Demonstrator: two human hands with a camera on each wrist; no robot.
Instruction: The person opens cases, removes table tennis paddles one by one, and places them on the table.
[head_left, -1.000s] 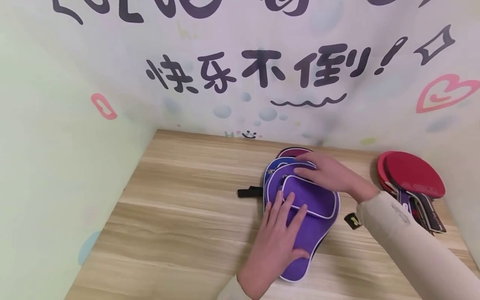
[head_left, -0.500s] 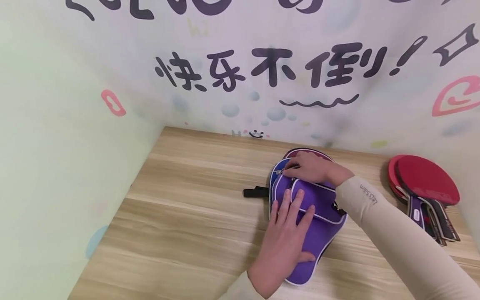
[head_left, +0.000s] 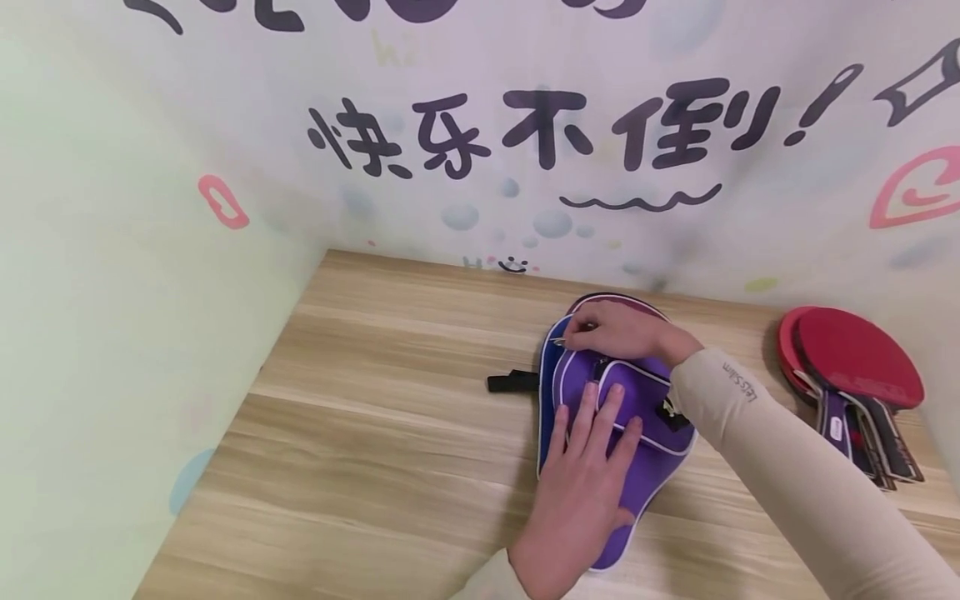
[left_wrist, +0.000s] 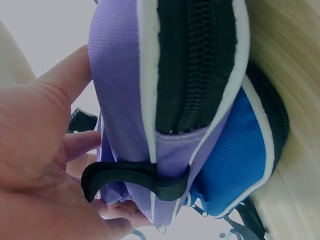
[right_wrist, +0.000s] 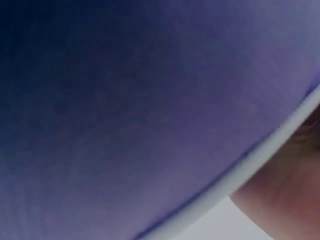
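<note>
While the fingertips [head_left: 572, 337] of the right hand [head_left: 615, 331] are curled together at the far rim of the stack, they pinch a small metal zipper pull [head_left: 558, 340] at the upper left edge of the purple fabric paddle case with white piping [head_left: 652, 467]. That hand's wrist and cream sleeve [head_left: 780, 467] cross over the right side of the case. The right wrist view shows only purple cloth, a white piped edge and a patch of skin, all blurred.

Left hand [head_left: 581, 492] lies flat on the near half of the purple case, fingers straight and slightly spread, fingertips reaching onto the front pocket; it presses down and grips nothing. In the left wrist view the palm [left_wrist: 45, 165] rests against the case beside a black zipper track [left_wrist: 192, 65] and a black loop strap [left_wrist: 135, 175].

Beneath the purple case lies a blue fabric case [head_left: 546, 367], showing along the left edge, and a maroon case [head_left: 615, 302] shows at the far edge. A black strap [head_left: 512, 382] sticks out to the left of the stack. All of it rests on the light wood-grain table [head_left: 360, 433], right of centre and near the back wall.

Well apart, at the table's right edge, lies a pile of red-faced table tennis paddles [head_left: 855, 367] with dark handles. The pale wall [head_left: 480, 125] behind carries dark painted characters.
</note>
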